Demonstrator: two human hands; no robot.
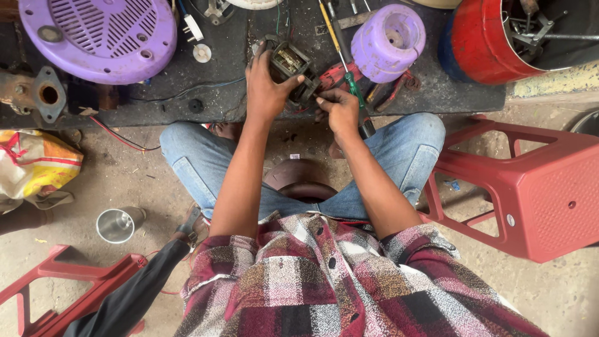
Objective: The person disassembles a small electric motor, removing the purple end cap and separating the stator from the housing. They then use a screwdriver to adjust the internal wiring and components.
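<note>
**Both hands on a small motor at the edge of the dark table**

Nearest the camera was the person's red, white and black plaid shirt [324, 281], and beyond it the knees in blue jeans [199, 156], spread over a concrete floor [112, 181]. Near the left elbow a small shiny steel cup [117, 224] stood on that floor; well off to the right of the right forearm a red plastic stool [536, 187] lay on its side.

Further out, the left hand [267, 87] was clamped over the near side of a small dark electric motor with a copper-coloured winding [292, 67], fingers curled around its top and thumb across its front. The motor sat at the near edge of the black table [212, 106]. Just right of it, the right hand [340, 111] was closed around a green-handled screwdriver [357, 93], its fingertips touching the motor's lower right corner.

Beyond the right hand stood a lilac plastic cap-shaped housing [388, 42], and farther right a red metal drum [480, 43]. Far left of the left hand lay a large round lilac plastic grille cover [100, 37].
</note>
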